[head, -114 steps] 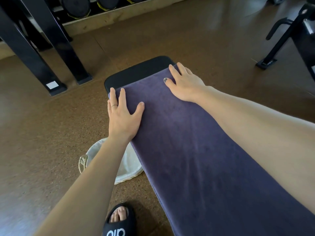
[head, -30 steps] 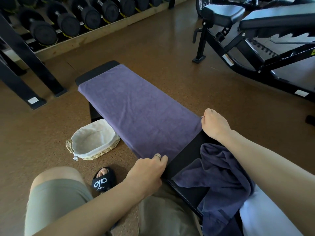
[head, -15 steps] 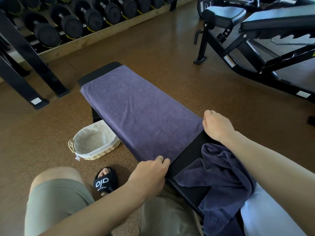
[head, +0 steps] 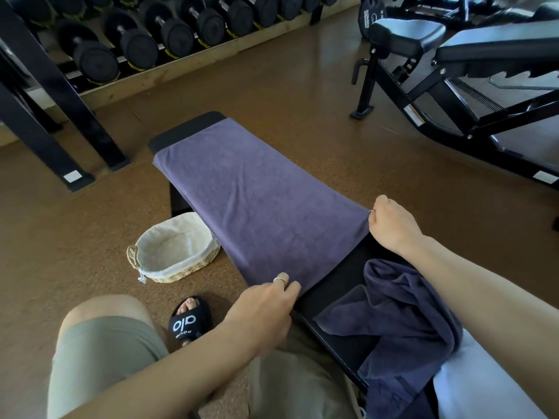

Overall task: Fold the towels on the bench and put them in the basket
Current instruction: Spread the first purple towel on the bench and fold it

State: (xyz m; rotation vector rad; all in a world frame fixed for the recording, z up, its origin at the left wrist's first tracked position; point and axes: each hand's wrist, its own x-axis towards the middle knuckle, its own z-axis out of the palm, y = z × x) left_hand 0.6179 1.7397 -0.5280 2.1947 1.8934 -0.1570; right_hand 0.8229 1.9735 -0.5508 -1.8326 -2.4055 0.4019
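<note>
Both hands hold the near edge of the purple towel that lies flat along the black bench. Left hand, with a ring on one finger, has its fingers curled and pinches the near left corner of this towel. Right hand pinches the near right corner between thumb and curled fingers, at the right edge of the bench. The towel covers the bench almost to its far end, where a strip of black padding stays bare, and its left side hangs a little over the left edge.

Nearer on the bench, under the right forearm, a second dark purple towel lies crumpled, and beside it on the near right there is a white towel. Between the spread towel and the crumpled one the black bench surface shows.

On the brown floor to the left of the bench stands the woven basket with a light cloth lining, with nothing inside it. Near it a foot in a black slide sandal rests on the floor. Far left stands a rack of dumbbells, and far right another black weight bench.
</note>
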